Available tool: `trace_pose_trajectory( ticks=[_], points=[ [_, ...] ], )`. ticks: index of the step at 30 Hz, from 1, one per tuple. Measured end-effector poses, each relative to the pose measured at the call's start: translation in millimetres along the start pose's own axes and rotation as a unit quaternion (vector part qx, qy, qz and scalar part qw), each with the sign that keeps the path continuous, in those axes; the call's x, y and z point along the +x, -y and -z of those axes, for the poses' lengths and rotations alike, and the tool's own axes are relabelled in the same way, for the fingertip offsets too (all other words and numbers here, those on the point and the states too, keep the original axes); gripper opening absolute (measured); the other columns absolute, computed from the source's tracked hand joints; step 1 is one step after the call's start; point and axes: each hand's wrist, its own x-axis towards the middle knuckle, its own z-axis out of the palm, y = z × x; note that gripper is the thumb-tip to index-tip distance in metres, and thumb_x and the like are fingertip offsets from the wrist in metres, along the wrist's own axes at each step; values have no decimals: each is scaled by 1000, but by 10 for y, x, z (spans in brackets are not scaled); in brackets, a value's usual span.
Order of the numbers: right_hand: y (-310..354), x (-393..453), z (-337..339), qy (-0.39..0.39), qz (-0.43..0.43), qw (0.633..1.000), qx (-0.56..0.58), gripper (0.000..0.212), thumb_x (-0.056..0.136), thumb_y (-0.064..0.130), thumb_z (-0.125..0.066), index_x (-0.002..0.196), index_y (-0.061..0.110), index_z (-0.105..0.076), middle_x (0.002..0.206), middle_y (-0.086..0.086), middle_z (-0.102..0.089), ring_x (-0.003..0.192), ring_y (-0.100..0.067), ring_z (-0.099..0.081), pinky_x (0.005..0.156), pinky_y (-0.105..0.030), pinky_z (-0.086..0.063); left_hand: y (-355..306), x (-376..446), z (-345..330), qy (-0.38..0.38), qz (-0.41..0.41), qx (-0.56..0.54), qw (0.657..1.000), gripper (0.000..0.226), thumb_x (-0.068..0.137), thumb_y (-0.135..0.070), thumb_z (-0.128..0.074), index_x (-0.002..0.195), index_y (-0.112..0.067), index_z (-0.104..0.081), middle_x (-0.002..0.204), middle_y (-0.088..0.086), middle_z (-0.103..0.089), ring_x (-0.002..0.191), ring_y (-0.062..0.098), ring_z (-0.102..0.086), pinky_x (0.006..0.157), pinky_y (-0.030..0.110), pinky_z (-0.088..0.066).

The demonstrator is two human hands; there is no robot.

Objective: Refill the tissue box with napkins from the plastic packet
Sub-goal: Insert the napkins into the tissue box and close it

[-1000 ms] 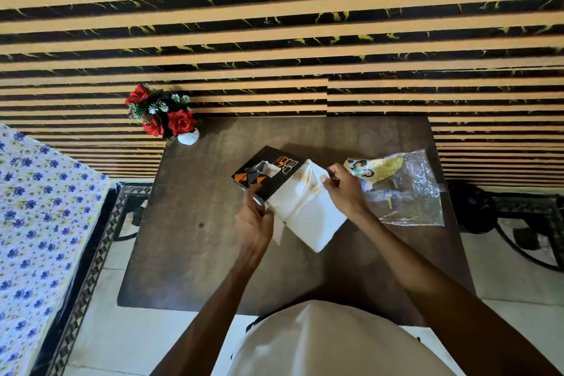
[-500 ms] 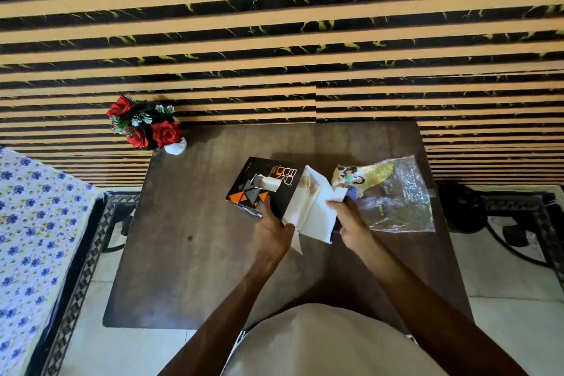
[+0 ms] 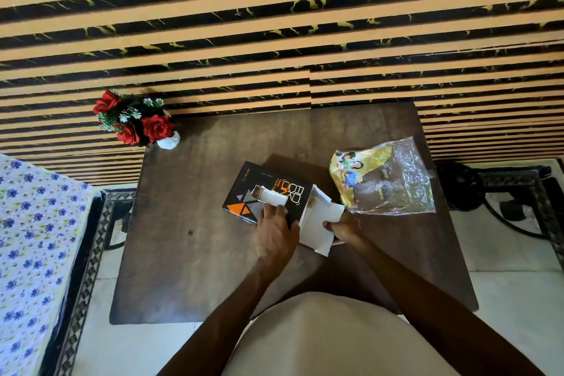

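A black tissue box [image 3: 265, 189] with orange print lies flat on the brown table [image 3: 198, 238], its right end flaps open. A white tissue [image 3: 273, 197] pokes from the slot on top. My left hand [image 3: 276, 233] presses down on the box's near edge. A white stack of napkins [image 3: 319, 224] sticks out of the box's open right end, and my right hand [image 3: 343, 227] grips that stack. The clear plastic packet [image 3: 387, 180] with a yellow printed panel lies just right of the box, looking flat.
A white vase of red artificial roses [image 3: 140, 122] stands at the table's far left corner. A striped wall runs behind the table. A floral-covered bed [image 3: 33, 238] lies to the left, and a dark metal frame [image 3: 518, 189] stands on the floor to the right.
The box went from tilted up in my left hand to lying flat on the table. The napkin stack has gone further into the open end, with less of it showing.
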Motion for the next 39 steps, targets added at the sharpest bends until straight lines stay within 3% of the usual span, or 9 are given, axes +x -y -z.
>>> trace_pose_trajectory(
  ticks=[6, 11, 17, 19, 23, 28, 30, 34, 39],
  points=[
    [104, -362, 19, -227, 128, 942, -209, 43, 84, 17, -68, 123, 6, -55, 124, -15, -59, 111, -34, -62, 91, -41, -52, 166, 292, -86, 62, -80, 92, 991, 85, 74, -57, -67, 140, -17, -30, 138, 9, -50, 132, 28, -40, 115, 47, -25],
    [176, -295, -192, -41, 122, 985, -117, 15, 85, 15, -62, 88, 15, -77, 97, -10, -76, 95, -28, -71, 87, -34, -57, 81, 318, -72, 72, -30, -43, 996, 94, 64, -38, -81, 139, -18, -29, 128, 14, -56, 122, 31, -48, 98, 41, -43],
    [135, -196, -380, 29, -26, 995, 90, 21, 93, 14, -55, 96, 4, -73, 107, -20, -72, 95, -33, -71, 88, -38, -57, 254, 234, -114, 90, -30, -112, 989, 93, 59, -34, -84, 135, -24, -31, 119, 15, -54, 111, 27, -52, 81, 34, -51],
    [95, -134, -452, 31, -24, 994, 104, 17, 90, 9, -58, 91, 1, -73, 99, -24, -73, 81, -32, -73, 79, -45, -61, 311, 204, -126, 96, -24, -126, 987, 94, 58, -32, -84, 136, -25, -30, 122, 14, -52, 110, 28, -54, 77, 29, -49],
    [87, -94, -560, -31, -36, 979, 198, 31, 103, 6, -37, 92, -6, -64, 78, -19, -62, 42, -18, -61, 30, -20, -46, 302, 175, -99, 92, -22, -146, 985, 90, 61, -25, -85, 135, -21, -33, 123, 13, -51, 112, 27, -53, 77, 26, -50],
    [-249, 372, -642, 44, 17, 994, 104, 53, 82, 18, -59, 130, -3, -52, 134, -23, -54, 120, -36, -56, 99, -46, -52, 268, 126, -78, 102, -22, -139, 985, 94, 62, -25, -85, 137, -22, -30, 122, 14, -54, 111, 28, -54, 83, 34, -54],
    [-48, 4, -570, 54, 13, 994, 89, 53, 82, 20, -59, 130, -2, -52, 133, -21, -55, 118, -35, -57, 100, -42, -51, 263, 88, -93, 108, -16, -132, 985, 94, 61, -26, -84, 136, -26, -28, 120, 14, -53, 109, 27, -54, 82, 35, -54],
    [148, -232, -622, 48, -16, 983, 175, 11, 91, 5, -60, 100, 5, -67, 103, -21, -70, 79, -27, -65, 61, -28, -57, 270, 55, -106, 102, -10, -144, 984, 90, 61, -27, -85, 134, -23, -33, 121, 13, -52, 110, 28, -52, 85, 39, -55],
    [130, -192, -635, 41, -33, 977, 207, 19, 92, 8, -58, 104, 1, -70, 104, -21, -72, 89, -37, -72, 78, -46, -61, 288, 80, -106, 92, -17, -134, 987, 90, 62, -28, -86, 133, -27, -32, 122, 12, -54, 109, 27, -54, 86, 42, -56]
  ],
)
